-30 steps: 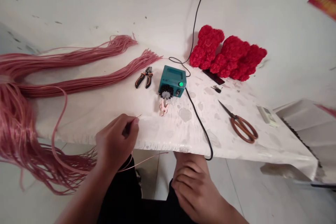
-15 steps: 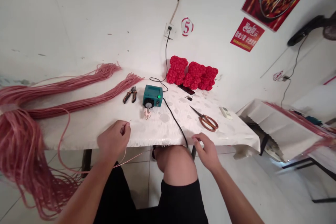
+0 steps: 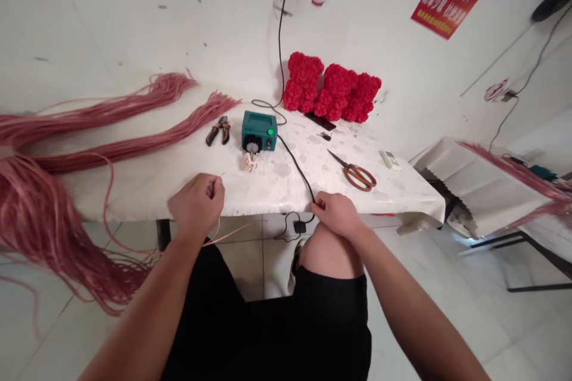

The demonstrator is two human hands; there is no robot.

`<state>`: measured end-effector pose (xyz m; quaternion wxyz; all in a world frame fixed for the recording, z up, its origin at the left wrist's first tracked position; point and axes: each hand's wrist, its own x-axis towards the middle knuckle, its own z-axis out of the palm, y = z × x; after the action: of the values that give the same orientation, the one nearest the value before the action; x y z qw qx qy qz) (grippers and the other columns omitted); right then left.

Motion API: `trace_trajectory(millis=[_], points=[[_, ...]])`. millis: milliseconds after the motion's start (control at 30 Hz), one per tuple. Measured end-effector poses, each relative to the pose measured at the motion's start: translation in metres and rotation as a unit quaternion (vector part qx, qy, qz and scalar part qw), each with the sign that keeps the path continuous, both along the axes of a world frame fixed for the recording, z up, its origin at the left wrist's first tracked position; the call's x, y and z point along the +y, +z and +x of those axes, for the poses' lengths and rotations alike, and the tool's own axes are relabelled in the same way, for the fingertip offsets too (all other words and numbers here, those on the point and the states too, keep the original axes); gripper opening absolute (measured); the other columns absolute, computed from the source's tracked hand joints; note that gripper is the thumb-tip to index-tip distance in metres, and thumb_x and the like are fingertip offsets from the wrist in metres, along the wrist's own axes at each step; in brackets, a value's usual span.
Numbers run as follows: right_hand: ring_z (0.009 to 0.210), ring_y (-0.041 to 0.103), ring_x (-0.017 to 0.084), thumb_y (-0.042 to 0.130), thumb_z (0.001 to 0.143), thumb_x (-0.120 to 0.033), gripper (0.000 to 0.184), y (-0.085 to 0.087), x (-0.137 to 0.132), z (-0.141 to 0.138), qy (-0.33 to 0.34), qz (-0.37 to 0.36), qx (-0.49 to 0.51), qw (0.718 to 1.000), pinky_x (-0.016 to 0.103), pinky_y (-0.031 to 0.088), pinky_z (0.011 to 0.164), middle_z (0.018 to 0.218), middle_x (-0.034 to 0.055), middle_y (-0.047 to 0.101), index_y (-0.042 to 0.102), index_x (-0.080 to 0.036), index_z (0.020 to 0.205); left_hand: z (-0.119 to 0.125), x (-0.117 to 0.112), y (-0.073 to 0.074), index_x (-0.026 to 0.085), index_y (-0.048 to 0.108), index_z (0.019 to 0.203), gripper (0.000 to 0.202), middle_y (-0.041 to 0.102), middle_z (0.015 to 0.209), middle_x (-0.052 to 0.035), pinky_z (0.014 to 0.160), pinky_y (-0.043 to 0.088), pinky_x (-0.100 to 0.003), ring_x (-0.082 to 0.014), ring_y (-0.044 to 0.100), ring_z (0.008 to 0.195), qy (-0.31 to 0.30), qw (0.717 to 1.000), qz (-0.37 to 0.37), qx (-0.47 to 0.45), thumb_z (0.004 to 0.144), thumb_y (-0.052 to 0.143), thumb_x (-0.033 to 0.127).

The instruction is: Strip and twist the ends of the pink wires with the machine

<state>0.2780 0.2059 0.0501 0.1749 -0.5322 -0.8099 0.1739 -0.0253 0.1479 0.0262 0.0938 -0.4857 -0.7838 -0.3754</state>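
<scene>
My left hand (image 3: 197, 204) is pinched shut on a thin pink strand (image 3: 107, 190) at the table's near edge; the strand's tip pokes up past my fingers and its length loops down to the left. My right hand (image 3: 337, 214) rests above my right knee, fingers closed on the black cable (image 3: 298, 169) where it drops over the table (image 3: 147, 187) edge. That cable runs back to a small teal machine (image 3: 258, 131) with a green light, mid-table. A small pink piece (image 3: 249, 161) lies just in front of the machine.
Long bundles of pink strands (image 3: 129, 146) lie across the table's left and hang to the floor. Orange-handled pliers (image 3: 215, 131) sit left of the machine, scissors (image 3: 355, 172) to its right. Red rose-covered bears (image 3: 330, 92) stand by the wall. Another covered table (image 3: 473, 178) stands at right.
My right hand rose from my knee, reached to the table edge, and closed on the black cable. The view lifted and shifted. My left hand kept its pinch on the strand.
</scene>
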Motion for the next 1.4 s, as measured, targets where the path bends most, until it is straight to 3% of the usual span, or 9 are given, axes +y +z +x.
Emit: trace_trajectory(millis=[200, 333, 533, 867, 1133, 1400], points=[[0.062, 0.063, 0.014, 0.059, 0.092, -0.040, 0.025, 0.008, 0.014, 0.011, 0.054, -0.130, 0.111, 0.984, 0.029, 0.049, 0.062, 0.072, 0.0039, 0.068, 0.060, -0.019, 0.080, 0.004, 0.003, -0.005, 0.022, 0.062, 0.082, 0.018, 0.064, 0.075, 0.0001, 0.060, 0.027, -0.032, -0.0180, 0.059, 0.074, -0.008, 1.000, -0.004, 0.010, 0.093, 0.051, 0.031], [0.051, 0.058, 0.010, 0.066, 0.088, -0.040, 0.027, 0.010, 0.025, 0.015, 0.043, -0.176, 0.158, 0.971, 0.027, 0.046, 0.052, 0.066, 0.0045, 0.067, 0.060, -0.017, 0.075, 0.005, 0.004, -0.007, 0.021, 0.062, 0.083, 0.017, 0.064, 0.075, 0.0002, 0.062, 0.029, -0.032, -0.0178, 0.060, 0.075, -0.008, 1.000, -0.002, 0.008, 0.093, 0.051, 0.030], [0.048, 0.056, 0.009, 0.071, 0.085, -0.041, 0.031, 0.010, 0.031, 0.015, 0.048, -0.193, 0.197, 0.960, 0.026, 0.044, 0.049, 0.061, 0.0032, 0.065, 0.060, -0.018, 0.068, 0.005, 0.005, -0.006, 0.021, 0.064, 0.084, 0.017, 0.063, 0.072, 0.0004, 0.064, 0.033, -0.032, -0.0178, 0.059, 0.072, -0.007, 1.000, -0.001, 0.004, 0.093, 0.053, 0.030], [0.045, 0.053, 0.008, 0.074, 0.083, -0.042, 0.031, 0.008, 0.033, 0.015, 0.040, -0.216, 0.236, 0.946, 0.025, 0.042, 0.046, 0.059, 0.0005, 0.065, 0.060, -0.019, 0.067, 0.010, 0.006, -0.006, 0.020, 0.060, 0.084, 0.025, 0.064, 0.076, -0.0029, 0.062, 0.026, -0.034, -0.0199, 0.057, 0.072, 0.007, 1.000, -0.009, 0.013, 0.096, 0.047, 0.037], [0.042, 0.053, 0.010, 0.073, 0.082, -0.047, 0.035, 0.006, 0.032, 0.012, 0.080, -0.231, 0.234, 0.941, 0.026, 0.043, 0.046, 0.057, 0.0004, 0.063, 0.060, -0.020, 0.066, 0.003, -0.003, -0.002, 0.021, 0.064, 0.084, 0.019, 0.062, 0.070, -0.0006, 0.062, 0.032, -0.029, -0.0175, 0.058, 0.069, 0.002, 0.999, -0.001, 0.042, 0.092, 0.051, 0.031], [0.042, 0.053, 0.011, 0.067, 0.084, -0.050, 0.035, 0.006, 0.035, 0.010, 0.094, -0.231, 0.220, 0.943, 0.025, 0.039, 0.044, 0.059, 0.0006, 0.063, 0.058, -0.020, 0.068, 0.000, -0.001, -0.008, 0.021, 0.065, 0.084, 0.019, 0.062, 0.069, -0.0013, 0.061, 0.032, -0.029, -0.0182, 0.059, 0.067, 0.018, 0.998, 0.008, 0.061, 0.092, 0.051, 0.031]])
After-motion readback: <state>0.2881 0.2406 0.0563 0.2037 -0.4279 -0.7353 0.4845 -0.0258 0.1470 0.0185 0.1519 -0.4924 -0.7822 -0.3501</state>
